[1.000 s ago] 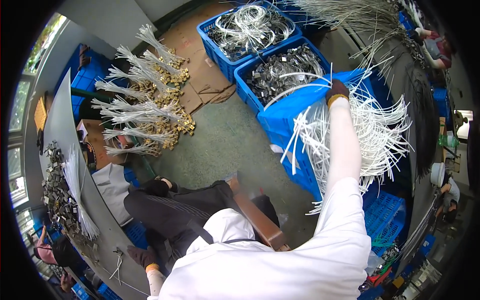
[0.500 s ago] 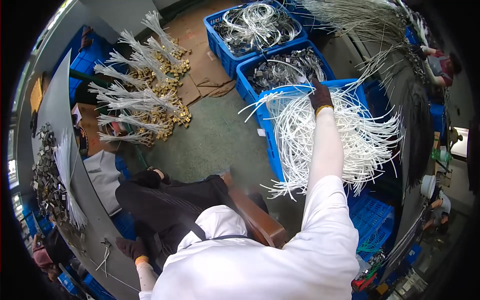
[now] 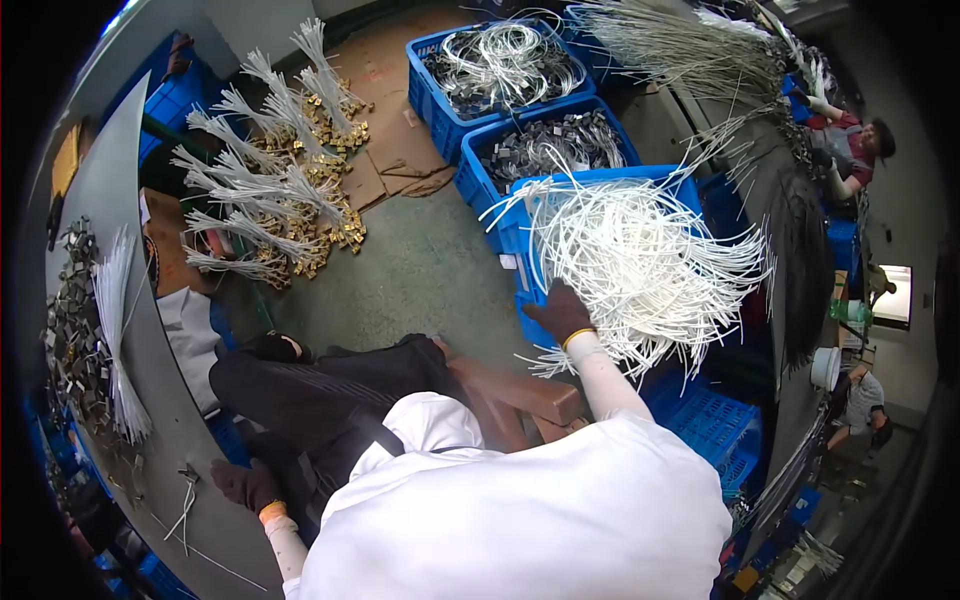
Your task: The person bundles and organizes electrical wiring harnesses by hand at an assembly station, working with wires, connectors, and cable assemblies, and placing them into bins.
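Note:
My right hand [image 3: 561, 312], in a dark glove with a yellow cuff, grips a big bunch of white cables [image 3: 640, 262] by its near end. The bunch fans out over a blue crate [image 3: 520, 232] to my right. My left hand [image 3: 243, 486], also in a dark glove, rests low on the grey table [image 3: 150, 400] at my left, holding nothing that I can make out. My white sleeves and dark trousers fill the lower middle, above a brown wooden seat [image 3: 520, 392].
Two more blue crates [image 3: 450, 128] with coiled wires and metal parts stand beyond. Bundles of white cables with brass ends [image 3: 270, 200] lie on cardboard on the floor. Metal clips and a white cable bundle [image 3: 115, 330] sit on the table. Another person [image 3: 850, 150] works at far right.
My right hand has drawn back toward me, pulling the bunch of white cables up and out of the blue crate. The view has swung slightly.

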Action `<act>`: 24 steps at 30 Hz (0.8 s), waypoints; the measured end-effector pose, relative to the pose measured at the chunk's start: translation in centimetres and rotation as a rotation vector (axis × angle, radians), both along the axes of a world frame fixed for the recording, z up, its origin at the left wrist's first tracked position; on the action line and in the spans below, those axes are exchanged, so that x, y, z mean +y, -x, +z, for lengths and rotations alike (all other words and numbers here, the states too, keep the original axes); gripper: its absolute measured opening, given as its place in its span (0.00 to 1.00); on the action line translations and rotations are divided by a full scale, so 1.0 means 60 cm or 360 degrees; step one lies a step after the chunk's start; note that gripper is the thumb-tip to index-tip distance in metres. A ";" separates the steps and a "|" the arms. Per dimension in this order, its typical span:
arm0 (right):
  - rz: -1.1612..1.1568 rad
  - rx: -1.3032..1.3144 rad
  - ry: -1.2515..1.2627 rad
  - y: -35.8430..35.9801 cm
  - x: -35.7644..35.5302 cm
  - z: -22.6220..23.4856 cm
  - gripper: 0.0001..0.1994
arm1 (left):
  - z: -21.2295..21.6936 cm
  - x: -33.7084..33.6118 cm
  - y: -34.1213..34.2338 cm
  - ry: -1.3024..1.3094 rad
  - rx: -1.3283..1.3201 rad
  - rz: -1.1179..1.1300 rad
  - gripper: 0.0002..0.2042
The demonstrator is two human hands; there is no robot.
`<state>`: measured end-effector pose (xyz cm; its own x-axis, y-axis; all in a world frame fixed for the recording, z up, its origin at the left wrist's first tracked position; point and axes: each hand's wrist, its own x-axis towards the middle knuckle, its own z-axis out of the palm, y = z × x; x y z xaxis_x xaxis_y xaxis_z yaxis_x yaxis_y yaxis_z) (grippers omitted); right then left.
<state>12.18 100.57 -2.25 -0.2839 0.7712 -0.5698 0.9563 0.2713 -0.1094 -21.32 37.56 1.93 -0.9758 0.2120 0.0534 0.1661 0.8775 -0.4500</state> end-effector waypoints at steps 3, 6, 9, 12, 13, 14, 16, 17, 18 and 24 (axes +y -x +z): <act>-0.0072 0.0020 -0.0082 0.002 -0.033 -0.070 0.31 | 0.007 0.004 -0.001 -0.0030 0.0094 -0.0082 0.45; -0.0118 0.0115 -0.0160 -0.010 -0.023 -0.095 0.25 | 0.013 0.011 -0.002 0.0062 -0.0024 0.0112 0.44; -0.0086 0.0268 -0.0391 -0.019 0.020 -0.064 0.16 | 0.009 0.014 -0.002 0.0040 0.0006 0.0131 0.42; -0.0195 0.0362 -0.0522 0.009 0.107 -0.004 0.18 | 0.000 0.013 0.002 -0.0060 0.0084 0.0067 0.41; -0.0189 0.0403 -0.0622 0.031 0.137 0.014 0.20 | -0.002 0.012 0.003 -0.0087 0.0121 0.0066 0.41; -0.0246 0.0502 -0.0627 0.057 0.169 0.034 0.20 | -0.004 0.010 0.004 -0.0109 0.0116 0.0047 0.40; -0.0391 0.0545 -0.0545 0.117 0.233 0.070 0.23 | -0.004 0.008 0.006 -0.0100 0.0125 0.0036 0.40; -0.0457 0.0503 -0.0487 0.151 0.265 0.086 0.25 | -0.004 0.008 0.006 -0.0110 0.0127 0.0036 0.40; -0.0526 0.0501 -0.0439 0.183 0.289 0.098 0.26 | -0.003 0.009 0.007 -0.0100 0.0110 0.0067 0.40; -0.0770 0.0782 -0.0497 0.368 0.377 0.056 0.25 | -0.001 0.019 0.006 -0.0050 0.0042 0.0098 0.41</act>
